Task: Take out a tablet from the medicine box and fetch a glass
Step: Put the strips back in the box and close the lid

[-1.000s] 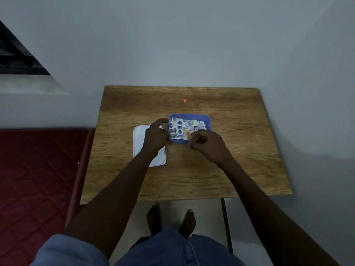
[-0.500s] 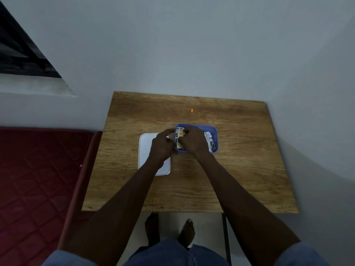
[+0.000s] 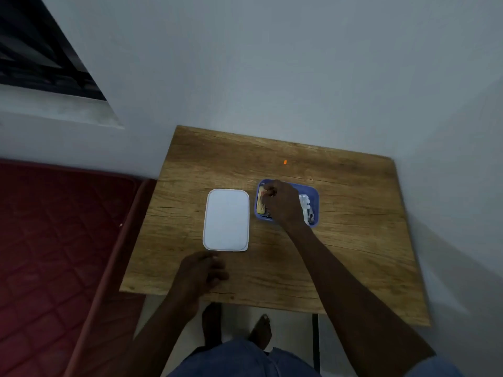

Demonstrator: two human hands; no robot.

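Observation:
The blue medicine box (image 3: 314, 194) stands open near the middle of the wooden table (image 3: 353, 240), with blister strips inside. My right hand (image 3: 283, 202) is down in the box, fingers pinched on a yellowish blister strip (image 3: 261, 205) at its left side. The box's white lid (image 3: 226, 219) lies flat just left of the box. My left hand (image 3: 200, 273) hovers over the table's near edge, below the lid, fingers loosely curled and holding nothing. A small orange tablet (image 3: 285, 162) lies alone on the table behind the box. No glass is in view.
The table stands against a grey wall, in a corner on the right. A red mattress (image 3: 54, 254) lies on the left, next to the table. A dark window (image 3: 40, 55) is at the upper left. Bare feet (image 3: 236, 327) show under the table's near edge.
My left hand has let go of the box's left side and drawn back toward the near edge, uncovering the lid. My right hand stays in the box. The camera view has shifted left.

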